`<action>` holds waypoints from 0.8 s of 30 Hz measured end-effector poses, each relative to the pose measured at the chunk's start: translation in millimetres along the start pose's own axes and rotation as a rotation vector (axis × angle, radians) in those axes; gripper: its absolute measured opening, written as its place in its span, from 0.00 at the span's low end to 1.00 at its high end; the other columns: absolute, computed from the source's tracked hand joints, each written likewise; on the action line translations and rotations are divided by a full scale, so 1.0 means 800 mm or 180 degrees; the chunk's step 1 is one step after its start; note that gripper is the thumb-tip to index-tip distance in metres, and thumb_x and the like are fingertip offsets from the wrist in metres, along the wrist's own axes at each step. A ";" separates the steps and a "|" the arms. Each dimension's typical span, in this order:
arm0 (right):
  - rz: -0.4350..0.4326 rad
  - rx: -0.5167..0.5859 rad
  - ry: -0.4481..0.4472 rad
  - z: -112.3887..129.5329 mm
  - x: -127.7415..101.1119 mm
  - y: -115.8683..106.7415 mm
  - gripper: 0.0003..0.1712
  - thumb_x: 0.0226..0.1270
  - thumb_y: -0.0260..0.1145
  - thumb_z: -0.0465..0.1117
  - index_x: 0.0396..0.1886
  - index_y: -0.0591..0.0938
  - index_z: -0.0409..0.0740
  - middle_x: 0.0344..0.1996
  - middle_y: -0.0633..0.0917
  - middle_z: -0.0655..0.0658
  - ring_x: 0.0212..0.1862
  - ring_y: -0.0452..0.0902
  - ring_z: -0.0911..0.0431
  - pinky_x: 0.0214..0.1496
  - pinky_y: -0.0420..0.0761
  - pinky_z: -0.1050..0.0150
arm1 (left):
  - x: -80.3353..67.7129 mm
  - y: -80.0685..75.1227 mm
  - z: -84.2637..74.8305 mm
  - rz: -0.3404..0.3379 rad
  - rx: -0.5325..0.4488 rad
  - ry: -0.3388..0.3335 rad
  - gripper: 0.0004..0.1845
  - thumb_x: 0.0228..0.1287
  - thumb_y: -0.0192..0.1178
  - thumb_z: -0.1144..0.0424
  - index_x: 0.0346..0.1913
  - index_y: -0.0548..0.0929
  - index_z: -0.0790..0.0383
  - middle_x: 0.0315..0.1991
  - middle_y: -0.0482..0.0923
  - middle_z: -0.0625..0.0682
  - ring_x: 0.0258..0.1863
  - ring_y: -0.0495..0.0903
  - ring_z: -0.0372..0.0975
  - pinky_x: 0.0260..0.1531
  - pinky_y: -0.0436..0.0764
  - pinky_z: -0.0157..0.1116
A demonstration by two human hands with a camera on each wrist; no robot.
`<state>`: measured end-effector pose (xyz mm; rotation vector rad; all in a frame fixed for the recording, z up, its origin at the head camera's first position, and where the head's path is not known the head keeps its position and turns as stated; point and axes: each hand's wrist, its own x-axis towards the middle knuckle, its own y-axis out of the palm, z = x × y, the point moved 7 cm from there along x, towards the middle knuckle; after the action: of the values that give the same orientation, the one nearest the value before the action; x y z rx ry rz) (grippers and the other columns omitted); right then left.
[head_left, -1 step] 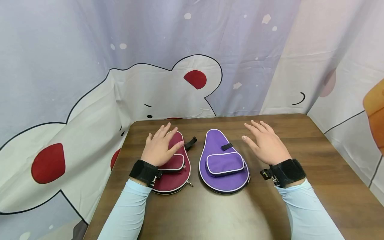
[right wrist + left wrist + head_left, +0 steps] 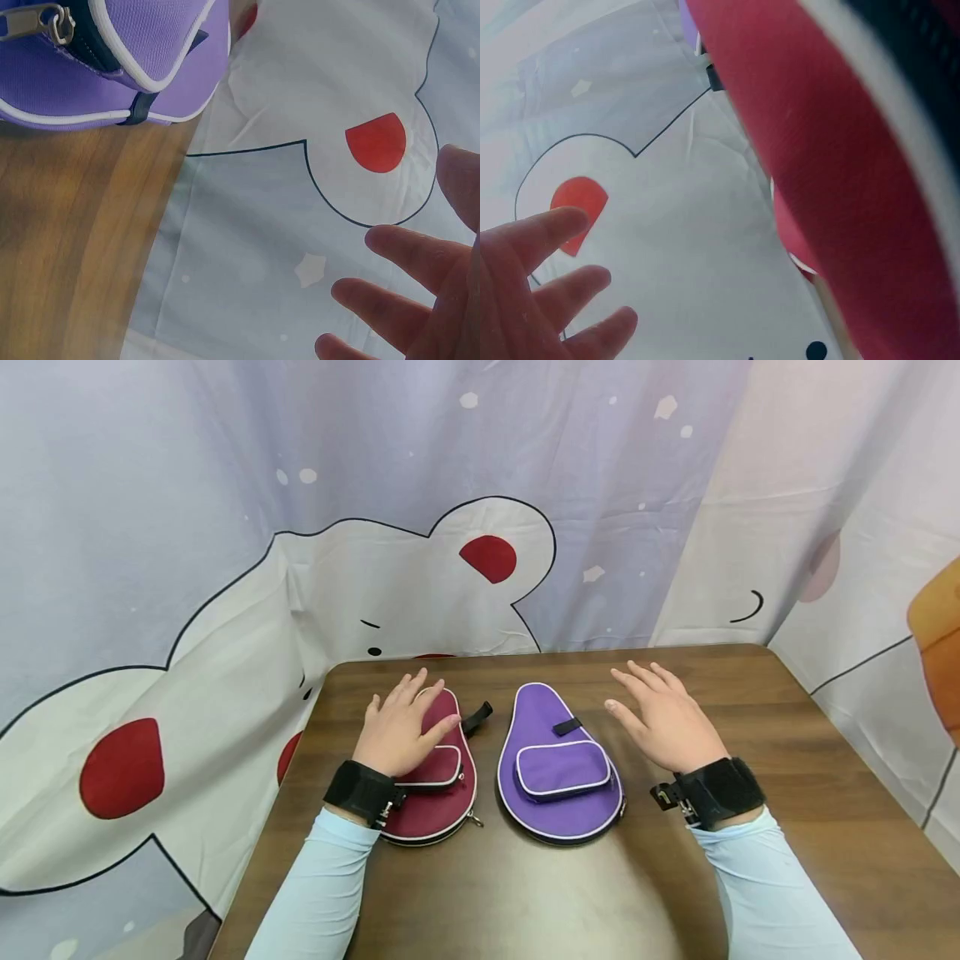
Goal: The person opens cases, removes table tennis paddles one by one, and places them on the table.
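Note:
Two pear-shaped zip cases with white piping lie side by side on the table, their narrow ends away from me. My left hand (image 2: 397,731), palm down with fingers spread, is over the dark red case (image 2: 442,810) and hides part of its left side. It holds nothing. Right of that case lies the purple case (image 2: 562,818), with a zipped front pocket (image 2: 564,768) and a short black strap (image 2: 567,727). My right hand (image 2: 667,718) hovers to the right of the purple case, apart from it, fingers extended and holding nothing. A metal zipper pull (image 2: 34,24) shows in the right wrist view.
The wooden table (image 2: 510,910) reaches back to a printed cloth (image 2: 390,585) hanging behind it and at the sides. A black strap (image 2: 477,718) sticks out from the red case toward the purple one. Black bands (image 2: 723,793) sit round both wrists.

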<state>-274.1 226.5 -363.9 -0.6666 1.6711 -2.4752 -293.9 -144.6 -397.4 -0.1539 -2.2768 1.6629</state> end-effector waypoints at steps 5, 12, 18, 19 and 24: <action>-0.0038 0.0028 -0.0016 -0.001 -0.006 0.004 0.33 0.87 0.61 0.53 0.79 0.76 0.38 0.78 0.71 0.27 0.80 0.59 0.24 0.77 0.61 0.27 | -0.006 0.004 -0.012 0.0003 -0.0012 0.0100 0.42 0.78 0.55 0.28 0.84 0.71 0.50 0.87 0.58 0.55 0.87 0.54 0.52 0.75 0.53 0.76; 0.0013 0.0072 0.0090 -0.025 -0.033 0.024 0.27 0.86 0.64 0.50 0.72 0.81 0.36 0.67 0.82 0.29 0.68 0.77 0.28 0.68 0.74 0.28 | -0.018 0.039 -0.080 0.0054 -0.0042 0.0695 0.46 0.73 0.64 0.30 0.84 0.71 0.53 0.84 0.66 0.55 0.84 0.62 0.49 0.75 0.59 0.72; 0.0805 0.0362 0.0046 -0.058 -0.086 0.080 0.15 0.73 0.77 0.46 0.49 0.89 0.40 0.36 0.89 0.49 0.38 0.86 0.55 0.44 0.88 0.49 | -0.022 0.111 -0.131 0.0490 0.0154 0.1033 0.55 0.68 0.70 0.30 0.86 0.64 0.59 0.83 0.68 0.56 0.83 0.65 0.48 0.75 0.66 0.65; 0.0966 0.0429 0.0021 -0.060 -0.097 0.089 0.15 0.70 0.79 0.47 0.47 0.89 0.41 0.34 0.88 0.53 0.36 0.84 0.59 0.42 0.87 0.53 | -0.021 0.120 -0.134 0.0564 0.0166 0.1024 0.56 0.68 0.71 0.31 0.87 0.63 0.60 0.83 0.68 0.56 0.82 0.66 0.47 0.76 0.66 0.63; 0.1160 0.0470 -0.0006 -0.057 -0.121 0.106 0.27 0.56 0.88 0.58 0.43 0.85 0.48 0.34 0.80 0.57 0.36 0.75 0.65 0.40 0.81 0.60 | -0.017 0.140 -0.141 0.0633 0.0135 0.0955 0.57 0.66 0.73 0.31 0.86 0.62 0.61 0.80 0.72 0.56 0.79 0.71 0.45 0.77 0.69 0.56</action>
<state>-219.3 261.4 -484.5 -0.3140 1.4380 -2.3029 -256.4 -10.2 -475.0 -0.5952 -2.0540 1.6512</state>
